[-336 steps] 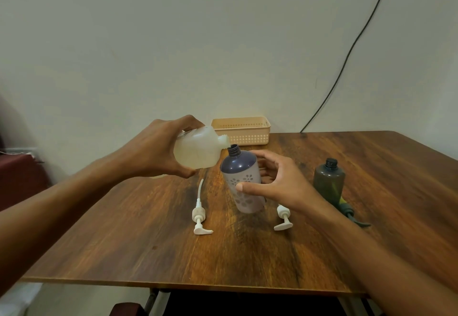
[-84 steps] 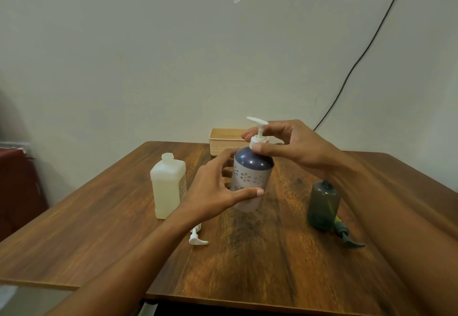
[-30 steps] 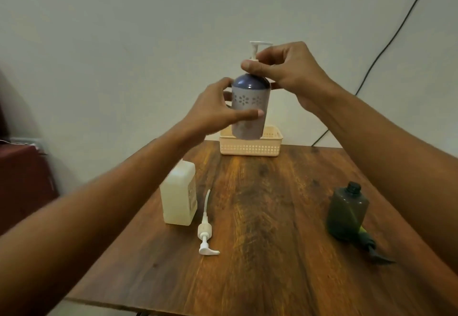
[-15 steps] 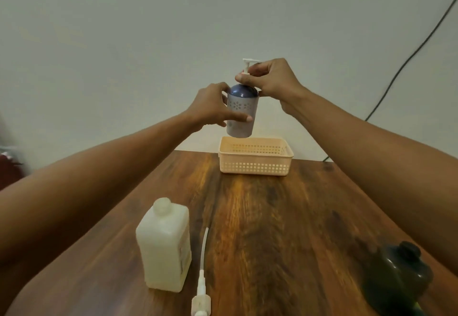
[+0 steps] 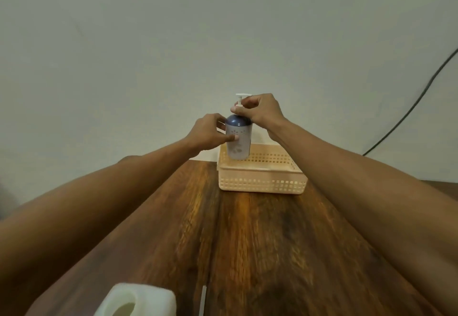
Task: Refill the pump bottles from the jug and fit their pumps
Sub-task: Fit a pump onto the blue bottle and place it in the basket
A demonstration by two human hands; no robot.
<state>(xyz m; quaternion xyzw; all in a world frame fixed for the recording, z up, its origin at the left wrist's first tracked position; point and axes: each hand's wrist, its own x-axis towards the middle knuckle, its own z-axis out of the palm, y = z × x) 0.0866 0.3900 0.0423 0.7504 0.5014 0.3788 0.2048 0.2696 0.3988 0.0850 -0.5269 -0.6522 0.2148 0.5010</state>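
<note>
Head view, down the length of a wooden bench [image 5: 247, 241] toward a pale wall. At the far end, a peach slotted basket [image 5: 262, 184], close against the wall. Upright over the basket's back left corner, the pump bottle [image 5: 238, 143]: dark blue shoulder, pale flowered body, base dipped below the basket's rim. Cannot tell whether touching the basket floor. Round the bottle's body from the left, the left grip [image 5: 207, 132], closed on it, thumb across the front. On the white pump [image 5: 241, 100], the right grip [image 5: 262, 112], pinching the stem and collar just above the bottle's neck, with the pump head poking out over the knuckles. Both forearms bare and stretched forward. At the near edge, bottom left, the top of the translucent white jug [image 5: 138, 300], cut off by the frame, only shoulder and neck in sight. Just right of the jug, a thin white tube [image 5: 203, 300] lying on the bench, only its end showing. On the right, a black cable [image 5: 409, 110] slanting down the wall.
</note>
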